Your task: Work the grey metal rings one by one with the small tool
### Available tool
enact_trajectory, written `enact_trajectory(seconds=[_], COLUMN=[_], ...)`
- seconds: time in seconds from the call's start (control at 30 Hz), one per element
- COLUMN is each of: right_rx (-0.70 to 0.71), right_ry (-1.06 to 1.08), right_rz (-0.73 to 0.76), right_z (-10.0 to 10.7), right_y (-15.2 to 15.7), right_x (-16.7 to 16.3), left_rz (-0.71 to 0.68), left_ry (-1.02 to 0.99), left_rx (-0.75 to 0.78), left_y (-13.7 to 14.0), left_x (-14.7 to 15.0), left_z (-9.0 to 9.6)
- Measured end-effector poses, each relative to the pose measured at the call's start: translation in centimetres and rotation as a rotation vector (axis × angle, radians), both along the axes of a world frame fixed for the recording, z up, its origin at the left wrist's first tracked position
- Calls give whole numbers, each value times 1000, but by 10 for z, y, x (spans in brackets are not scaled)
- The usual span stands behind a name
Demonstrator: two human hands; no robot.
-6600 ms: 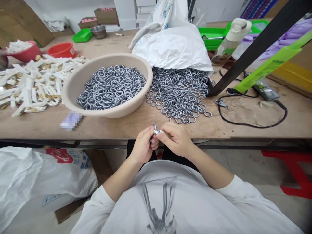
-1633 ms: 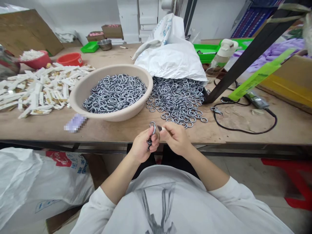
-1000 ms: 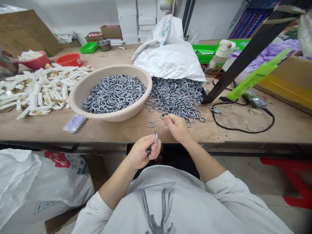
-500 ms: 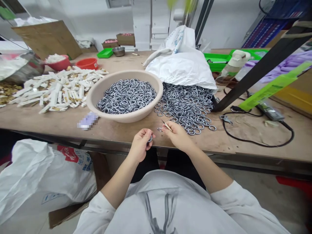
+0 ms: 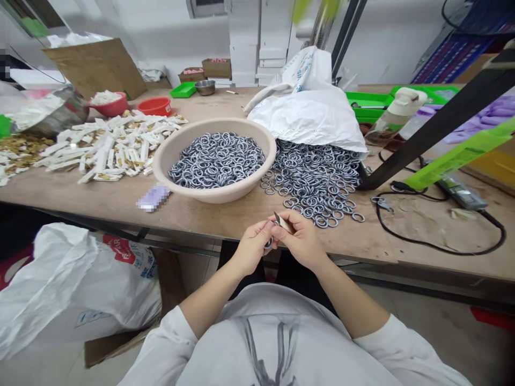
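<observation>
My left hand [image 5: 251, 249] is closed on a grey ring [image 5: 268, 243], just over the table's front edge. Pressed close against it, my right hand [image 5: 303, 240] grips a small knife [image 5: 286, 224] with a pale handle and a dark pointed blade angled up and to the left. The fingertips of both hands meet around the ring, so whether the blade touches it is hidden. Behind them, a heap of loose grey rings [image 5: 317, 179] spreads from under a white sack [image 5: 308, 115]. To its left stands a beige basin [image 5: 161, 170] full of similar rings [image 5: 217, 161].
White strip-like pieces [image 5: 110, 147] lie piled on the left of the table [image 5: 209, 217]. A blurred purple item [image 5: 153, 197] lies before the basin. On the right are a slanted black post [image 5: 422, 126], a black cable [image 5: 438, 247] and a spray bottle [image 5: 402, 110]. A white bag [image 5: 84, 279] stands below left.
My hands have come together; the left moved right with its ring, and the right shifted slightly with the knife, whose blade now points more steeply upward. The view has turned a little left.
</observation>
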State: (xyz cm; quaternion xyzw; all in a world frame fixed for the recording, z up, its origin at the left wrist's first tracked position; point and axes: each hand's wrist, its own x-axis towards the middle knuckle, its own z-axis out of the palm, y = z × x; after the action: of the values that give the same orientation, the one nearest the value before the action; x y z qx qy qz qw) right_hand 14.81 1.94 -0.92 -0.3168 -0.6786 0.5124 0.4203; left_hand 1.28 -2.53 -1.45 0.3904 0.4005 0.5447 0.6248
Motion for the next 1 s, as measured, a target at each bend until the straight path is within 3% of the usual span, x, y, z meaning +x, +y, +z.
enact_trajectory(seconds=[0.07,0.13,0.2,0.27,0.37,0.47,0.77,0.93,1.0], right_rx=[-117,-125,-8,202,484,577,576,325,257], right_ry=[61,82,32,-105,-339,-463,-496,-459,-373], right_rz=[72,65,-29,-119,-115,-109,-85,-289,-279], right_z=[0,0,2,5,11,14,12,7,5], right_y=[5,8,10,7,-2,-9,-8,14,15], right_x=[-3,-4,-2,2,8,10,9,15,16], left_rz=[-7,-19,-25,-16,21,41,8,-138,-129], left_ry=[-56,-105,-154,-207,-276,-314,-277,-207,-200], left_rx=[-33,-72,-105,-132,-186,-223,-200,-163,-178], left_y=[0,-1,-1,-1,-2,-3,-6,-14,-14], left_x=[-1,-1,-2,-2,-1,1,0,1,1], left_z=[3,6,9,12,15,16,17,19,17])
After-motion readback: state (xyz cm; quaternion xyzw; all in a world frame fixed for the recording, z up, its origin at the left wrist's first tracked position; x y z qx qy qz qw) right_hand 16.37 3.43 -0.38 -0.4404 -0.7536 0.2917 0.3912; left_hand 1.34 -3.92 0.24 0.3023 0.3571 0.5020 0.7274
